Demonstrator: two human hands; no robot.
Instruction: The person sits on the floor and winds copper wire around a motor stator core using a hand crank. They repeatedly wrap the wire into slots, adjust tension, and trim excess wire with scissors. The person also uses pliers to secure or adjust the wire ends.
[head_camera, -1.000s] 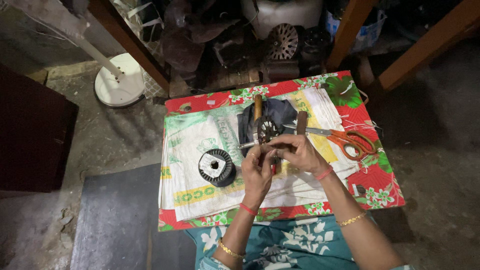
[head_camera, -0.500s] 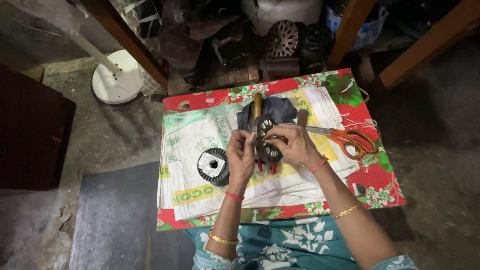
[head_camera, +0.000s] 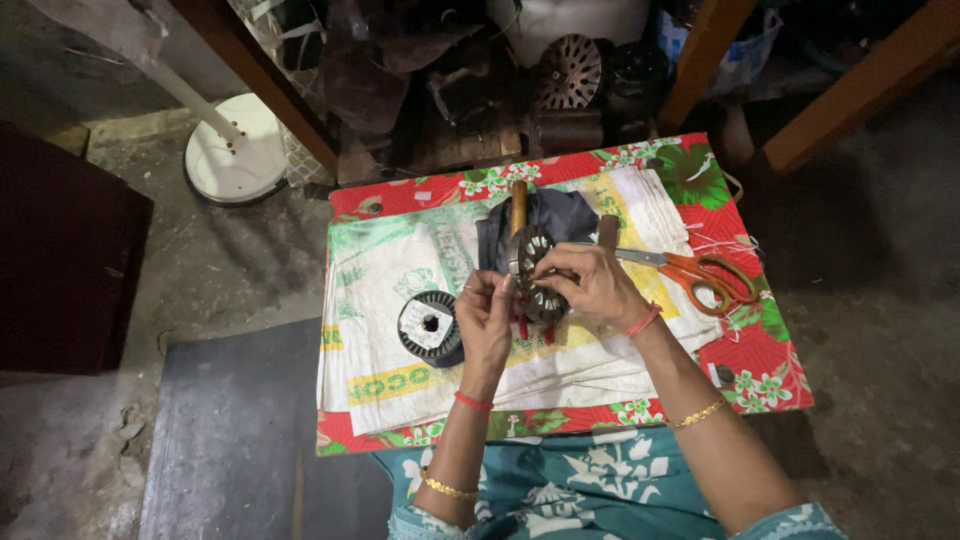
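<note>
A round slotted metal ring, like a motor stator (head_camera: 535, 272), stands on edge over the middle of a low table. My right hand (head_camera: 590, 283) grips its right side. My left hand (head_camera: 487, 315) pinches at its lower left rim, fingers closed on it. Red-handled tools (head_camera: 521, 327) stick out just below the ring. A black spool of wire (head_camera: 430, 326) lies flat on the table to the left of my left hand. A dark cloth (head_camera: 560, 218) and a wooden handle (head_camera: 518, 203) lie behind the ring.
Orange-handled scissors (head_camera: 700, 272) lie right of my right hand. A white woven sack (head_camera: 380, 300) covers the red flowered tablecloth (head_camera: 760, 360). Motor parts (head_camera: 570, 70) and wooden legs crowd the space behind the table. A white round fan base (head_camera: 235, 160) stands at the far left.
The ring has shifted slightly down and left between my hands. My left hand has slid lower along its rim; my right hand keeps its hold.
</note>
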